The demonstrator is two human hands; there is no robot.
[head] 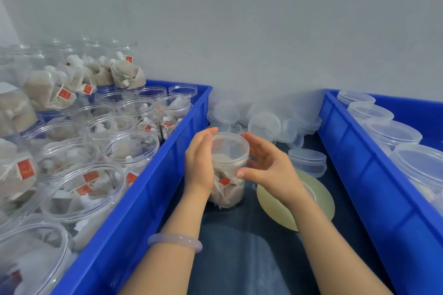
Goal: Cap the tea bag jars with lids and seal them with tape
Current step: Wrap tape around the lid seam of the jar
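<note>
Jar (227, 175) stands upright, long axis vertical, lid (229, 145) on top; left hand (199, 163) and right hand (268, 167) both grip its sides.

Light: bright, even, soft and cool; my forearms (177, 246) cast only faint shadows. Glare: pale sheen on the open jars (130, 148). Edges: blue crate (153, 189) bows with wide-angle distortion; stacked jars (72, 59) hazy, out of focus.
</note>
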